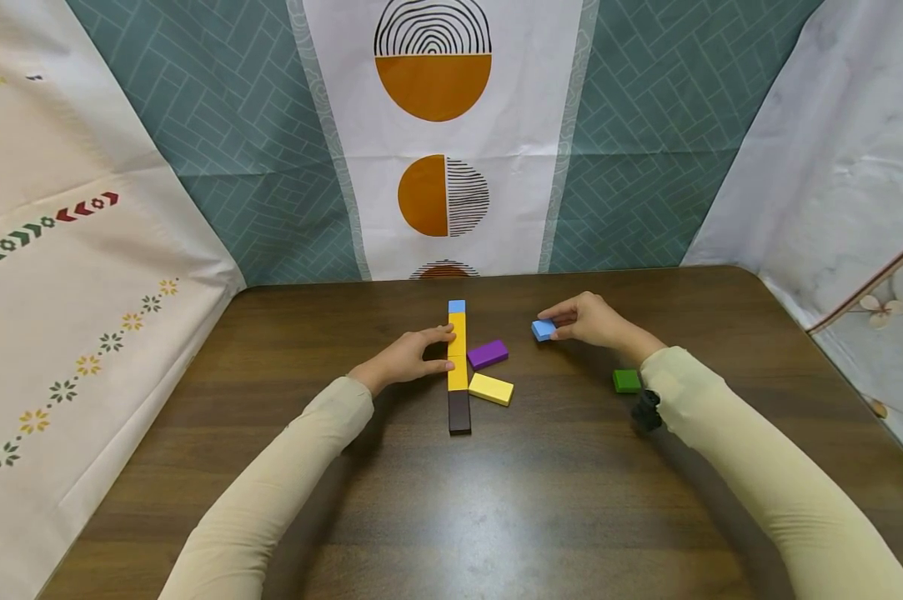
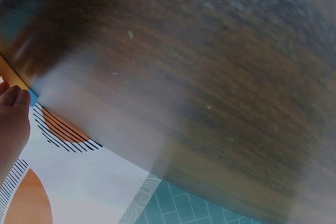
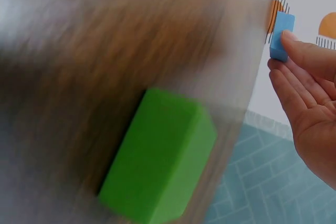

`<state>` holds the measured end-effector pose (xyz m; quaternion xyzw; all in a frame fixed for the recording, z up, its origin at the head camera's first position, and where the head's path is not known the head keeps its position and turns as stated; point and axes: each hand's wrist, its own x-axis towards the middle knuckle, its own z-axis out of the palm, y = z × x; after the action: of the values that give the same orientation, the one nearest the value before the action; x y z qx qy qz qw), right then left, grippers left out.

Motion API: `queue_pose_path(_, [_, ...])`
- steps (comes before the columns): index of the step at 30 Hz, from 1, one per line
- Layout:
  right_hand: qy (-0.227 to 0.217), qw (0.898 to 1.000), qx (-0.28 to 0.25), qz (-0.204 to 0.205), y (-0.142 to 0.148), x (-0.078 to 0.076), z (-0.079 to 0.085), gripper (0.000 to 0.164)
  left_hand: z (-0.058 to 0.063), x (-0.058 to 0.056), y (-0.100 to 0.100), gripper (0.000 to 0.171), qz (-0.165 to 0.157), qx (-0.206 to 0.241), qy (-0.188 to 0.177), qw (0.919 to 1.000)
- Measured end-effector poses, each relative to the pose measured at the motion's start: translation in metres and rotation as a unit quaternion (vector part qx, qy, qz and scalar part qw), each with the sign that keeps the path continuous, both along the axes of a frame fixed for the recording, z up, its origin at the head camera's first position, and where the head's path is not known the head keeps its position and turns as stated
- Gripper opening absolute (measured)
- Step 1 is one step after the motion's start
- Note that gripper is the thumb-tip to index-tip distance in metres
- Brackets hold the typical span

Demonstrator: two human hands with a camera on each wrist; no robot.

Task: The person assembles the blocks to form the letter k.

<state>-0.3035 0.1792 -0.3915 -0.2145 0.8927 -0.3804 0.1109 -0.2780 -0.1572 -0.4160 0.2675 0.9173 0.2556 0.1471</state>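
A straight row of blocks runs away from me on the table: a dark block [image 1: 459, 412] nearest, two orange-yellow blocks [image 1: 459, 377] in the middle, and a blue block end [image 1: 457, 306] farthest. My left hand [image 1: 408, 356] touches the orange-yellow blocks from the left, thumb and fingers spread along them. Only part of that hand shows at the left wrist view's edge. To the right of the row, my right hand [image 1: 592, 321] pinches a light blue block [image 3: 282, 36] between thumb and fingers. A purple block [image 1: 489, 355] and a pale yellow block [image 1: 491, 389] lie beside the row.
Close to my right wrist lies a green block [image 1: 626, 382], large in the right wrist view. The brown wooden table [image 1: 421, 517] ends at the back against a patterned cloth [image 1: 271, 167]. Pale cloths hang along both sides.
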Motion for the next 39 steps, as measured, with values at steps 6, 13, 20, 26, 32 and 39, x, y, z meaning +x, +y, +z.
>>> queue_pose_path(6, [-0.010, 1.000, -0.002, 0.001, -0.013, -0.002, 0.000, 0.038, 0.001, 0.001, 0.000, 0.064, -0.002, -0.002, 0.003, 1.0000])
queue_pose_path(13, [-0.013, 1.000, -0.011, 0.011, -0.026, -0.002, 0.002, 0.037, 0.001, 0.000, 0.000, 0.064, -0.007, 0.001, 0.001, 1.0000])
queue_pose_path(20, [-0.002, 1.000, -0.013, 0.019, -0.035, -0.001, 0.001, 0.035, 0.000, -0.001, 0.000, 0.063, -0.009, 0.000, 0.006, 0.9999])
queue_pose_path(26, [0.002, 0.999, -0.011, 0.035, -0.038, -0.002, -0.002, 0.035, 0.002, 0.001, 0.001, 0.064, -0.004, -0.001, 0.001, 1.0000])
queue_pose_path(32, [-0.002, 0.999, -0.005, 0.033, -0.042, -0.003, -0.007, 0.034, 0.002, 0.001, 0.001, 0.064, -0.007, -0.003, 0.006, 1.0000])
queue_pose_path(39, [-0.008, 0.999, 0.002, 0.033, -0.046, -0.004, -0.011, 0.034, 0.000, 0.000, 0.000, 0.064, -0.011, -0.008, 0.014, 0.9998])
